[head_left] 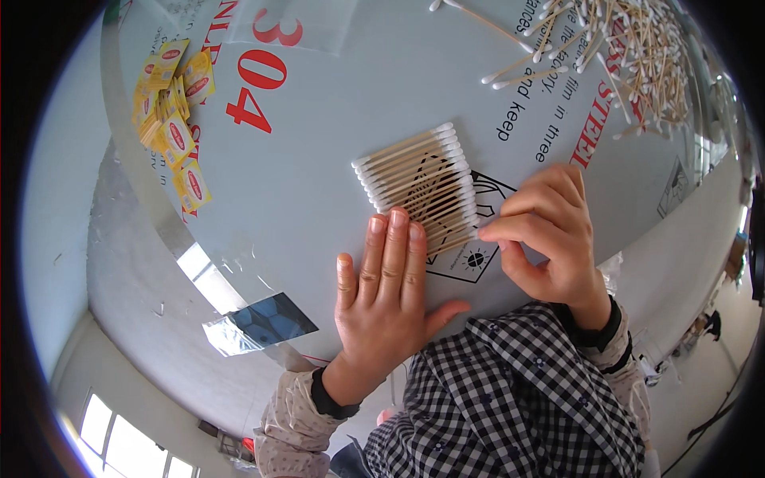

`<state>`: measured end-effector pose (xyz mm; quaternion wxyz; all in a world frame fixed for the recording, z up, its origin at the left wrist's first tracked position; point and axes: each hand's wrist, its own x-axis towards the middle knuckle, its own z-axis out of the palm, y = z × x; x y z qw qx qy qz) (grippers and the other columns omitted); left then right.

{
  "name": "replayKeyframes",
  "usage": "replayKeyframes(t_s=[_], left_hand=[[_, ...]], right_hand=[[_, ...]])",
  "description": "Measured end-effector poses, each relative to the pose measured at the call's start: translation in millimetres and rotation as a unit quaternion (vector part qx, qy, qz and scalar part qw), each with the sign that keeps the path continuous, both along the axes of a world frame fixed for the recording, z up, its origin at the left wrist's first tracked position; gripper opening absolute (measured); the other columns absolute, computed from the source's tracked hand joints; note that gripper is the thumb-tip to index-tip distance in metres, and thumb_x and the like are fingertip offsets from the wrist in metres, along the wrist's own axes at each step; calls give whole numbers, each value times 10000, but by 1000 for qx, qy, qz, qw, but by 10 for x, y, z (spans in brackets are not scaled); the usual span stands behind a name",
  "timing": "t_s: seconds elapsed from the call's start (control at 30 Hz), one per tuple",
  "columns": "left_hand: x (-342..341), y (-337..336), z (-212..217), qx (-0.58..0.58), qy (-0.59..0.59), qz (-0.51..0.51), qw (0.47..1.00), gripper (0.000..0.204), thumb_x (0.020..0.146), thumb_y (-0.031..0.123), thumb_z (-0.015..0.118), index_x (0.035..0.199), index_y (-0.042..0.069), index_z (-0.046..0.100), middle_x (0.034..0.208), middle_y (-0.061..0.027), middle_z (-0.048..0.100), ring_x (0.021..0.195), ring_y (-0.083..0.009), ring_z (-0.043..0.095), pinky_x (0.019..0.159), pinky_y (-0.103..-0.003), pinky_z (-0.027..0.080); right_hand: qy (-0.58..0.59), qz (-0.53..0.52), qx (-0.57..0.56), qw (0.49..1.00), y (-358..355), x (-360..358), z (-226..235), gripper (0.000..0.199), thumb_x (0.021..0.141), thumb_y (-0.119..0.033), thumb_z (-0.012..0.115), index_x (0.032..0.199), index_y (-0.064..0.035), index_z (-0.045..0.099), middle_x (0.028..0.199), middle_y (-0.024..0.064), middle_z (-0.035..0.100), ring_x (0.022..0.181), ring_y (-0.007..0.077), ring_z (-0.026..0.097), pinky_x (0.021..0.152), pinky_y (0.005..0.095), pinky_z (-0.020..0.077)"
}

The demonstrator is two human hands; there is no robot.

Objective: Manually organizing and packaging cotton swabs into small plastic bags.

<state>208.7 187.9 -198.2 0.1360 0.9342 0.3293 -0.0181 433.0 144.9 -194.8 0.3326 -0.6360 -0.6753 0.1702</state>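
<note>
A row of cotton swabs (418, 179) lies side by side on the grey printed sheet surface, white tips lined up at both ends. My left hand (382, 299) is flat, palm down, at the row's lower left. Its fingers are stretched out, the middle fingertips over the near swabs' left ends, the thumb spread aside. At the lower right corner of the row is my right hand (550, 235), fingers bent and thumb drawn up to the index finger. That index fingertip meets the white tip of the nearest swab; the grip itself is partly hidden.
A loose heap of cotton swabs (649, 64) spreads over the far right, with several strays to its left. Small yellow packets (177, 135) lie piled at the far left. Clear plastic film (319, 28) is at the back; a dark blue packet (271, 319) sits at the near left edge.
</note>
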Motion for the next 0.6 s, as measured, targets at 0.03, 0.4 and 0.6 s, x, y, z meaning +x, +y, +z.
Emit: replayKeyframes(t_s=[0.03,0.4,0.6], left_hand=[[-3,-2,-2,0,0,0,1000,878,901,695,422,1437,0,457,1501,-151,450,1432,-289,374,1204,-510,45],[-4,-1,-9,-3,-1,3,1000,880,898,692,431,1443,1,449,1511,-154,436,1437,-292,364,1202,-517,44],[-11,9,10,-6,-4,3,1000,879,891,684,456,1444,0,448,1511,-155,436,1438,-294,363,1202,-520,40]], right_hand=[[0,0,0,1000,-2,1,-3,275,606,-4,682,840,-148,680,818,-36,591,772,195,547,742,357,380],[-2,-5,-2,1000,15,-10,-4,217,732,-12,650,913,-97,735,817,0,601,756,195,526,761,348,386],[36,-17,-11,999,27,-7,26,230,751,1,641,941,-93,731,820,2,600,758,194,521,758,332,379]])
